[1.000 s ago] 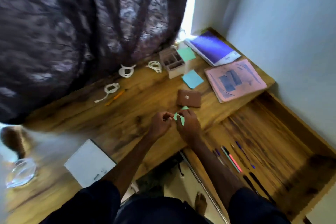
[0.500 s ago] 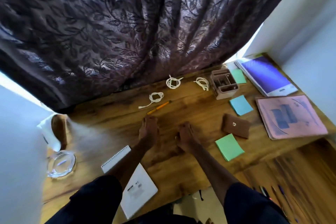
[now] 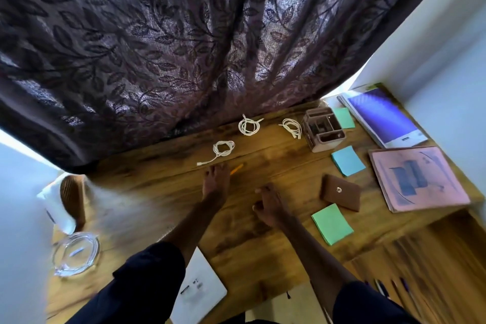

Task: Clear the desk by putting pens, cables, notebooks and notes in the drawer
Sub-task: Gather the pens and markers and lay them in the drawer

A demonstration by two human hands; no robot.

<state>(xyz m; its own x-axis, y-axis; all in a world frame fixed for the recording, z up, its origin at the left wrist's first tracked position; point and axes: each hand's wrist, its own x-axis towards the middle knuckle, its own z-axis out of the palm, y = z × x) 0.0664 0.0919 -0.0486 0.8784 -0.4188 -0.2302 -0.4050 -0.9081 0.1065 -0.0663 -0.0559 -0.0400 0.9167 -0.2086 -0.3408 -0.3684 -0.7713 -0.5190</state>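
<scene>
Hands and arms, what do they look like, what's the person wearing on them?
The left hand and right hand are bare: no gloves, no rings or watch showing. Forearms are bare too. The left sleeve and right sleeve are dark navy and end near the elbows.

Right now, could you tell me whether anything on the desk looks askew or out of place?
Nothing looks spilled or broken. The white notebook lies skewed at the near edge of the desk, and one cable trails a loose end toward the left hand.

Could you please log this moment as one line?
left hand: open, beside slim orange pen | right hand: loosely curled, empty | wooden drawer: holds pens
</scene>
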